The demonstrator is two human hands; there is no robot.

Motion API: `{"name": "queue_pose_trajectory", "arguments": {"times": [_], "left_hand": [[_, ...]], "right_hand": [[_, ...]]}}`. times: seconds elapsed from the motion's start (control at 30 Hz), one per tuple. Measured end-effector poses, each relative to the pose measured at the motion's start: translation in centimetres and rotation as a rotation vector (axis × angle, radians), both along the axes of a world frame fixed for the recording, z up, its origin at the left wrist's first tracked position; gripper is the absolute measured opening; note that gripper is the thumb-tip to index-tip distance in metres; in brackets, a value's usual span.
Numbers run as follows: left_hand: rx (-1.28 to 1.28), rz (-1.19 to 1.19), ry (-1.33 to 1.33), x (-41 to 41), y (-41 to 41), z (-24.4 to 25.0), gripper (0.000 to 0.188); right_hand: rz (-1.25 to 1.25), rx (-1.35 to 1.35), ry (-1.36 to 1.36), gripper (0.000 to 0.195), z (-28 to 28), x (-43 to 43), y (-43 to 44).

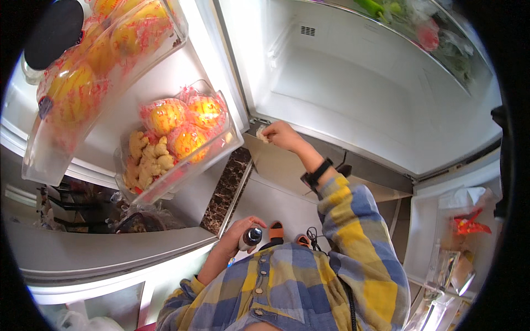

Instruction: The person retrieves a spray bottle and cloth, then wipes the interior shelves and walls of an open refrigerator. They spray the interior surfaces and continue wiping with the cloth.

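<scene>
My right hand (283, 135) pinches a crumpled whitish tissue or cloth (261, 134) at the lower left corner of an open refrigerator, beside the metal door hinge (260, 121). Down by my body, my left hand (236, 238) is wrapped around a small bottle (245, 244) with a shiny dark cap (252, 236). The bare white refrigerator compartment (343, 91) lies in front of me. Next to my right hand, the left door's lower bin (194, 173) holds a piece of ginger (149, 159) and several yellow fruits (167, 116) in red-printed plastic wrap.
Higher on the left door, another clear bin (54, 161) holds more wrapped yellow fruits (74, 89). A transparent drawer with green vegetables (372, 8) overhangs the compartment. The right door (422, 231) stands open with packets in its shelves. A black cable (313, 238) lies near my feet.
</scene>
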State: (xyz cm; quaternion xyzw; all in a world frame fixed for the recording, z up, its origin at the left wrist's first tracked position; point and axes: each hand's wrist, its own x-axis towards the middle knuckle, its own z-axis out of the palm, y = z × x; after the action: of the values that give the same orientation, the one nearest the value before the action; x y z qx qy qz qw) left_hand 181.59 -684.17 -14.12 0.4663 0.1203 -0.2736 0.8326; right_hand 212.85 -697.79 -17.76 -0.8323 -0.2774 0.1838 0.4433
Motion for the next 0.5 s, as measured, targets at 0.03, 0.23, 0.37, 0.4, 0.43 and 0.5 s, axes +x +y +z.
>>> {"name": "queue_pose_trajectory", "arguments": {"times": [0.03, 0.23, 0.37, 0.4, 0.43, 0.5], "left_hand": [[-0.012, -0.007, -0.019, 0.3, -0.3, 0.0, 0.042], [0.071, -0.212, -0.025, 2.2, -4.3, 1.6, 0.046], [0.030, -0.412, -0.076, 2.3, -8.1, 1.5, 0.046], [0.015, -0.457, -0.109, 2.2, -8.9, 1.2, 0.046], [0.000, -0.527, -0.097, 2.2, -9.8, 1.0, 0.043], [-0.001, -0.658, -0.016, 1.2, -13.4, 1.0, 0.044]], "right_hand": [[-0.024, 0.216, 0.239, 0.018, -0.1, -1.4, -1.9], [-0.137, 1.040, 0.972, 0.043, 1.4, -13.5, -16.4], [-0.381, 1.086, 0.945, 0.058, 3.8, -22.9, -23.5], [-0.365, 1.115, 0.936, 0.064, 3.5, -25.3, -24.8], [-0.427, 1.078, 0.861, 0.061, 3.1, -28.4, -26.5], [-0.459, 0.967, 0.787, 0.054, 1.5, -35.3, -30.4]]}}
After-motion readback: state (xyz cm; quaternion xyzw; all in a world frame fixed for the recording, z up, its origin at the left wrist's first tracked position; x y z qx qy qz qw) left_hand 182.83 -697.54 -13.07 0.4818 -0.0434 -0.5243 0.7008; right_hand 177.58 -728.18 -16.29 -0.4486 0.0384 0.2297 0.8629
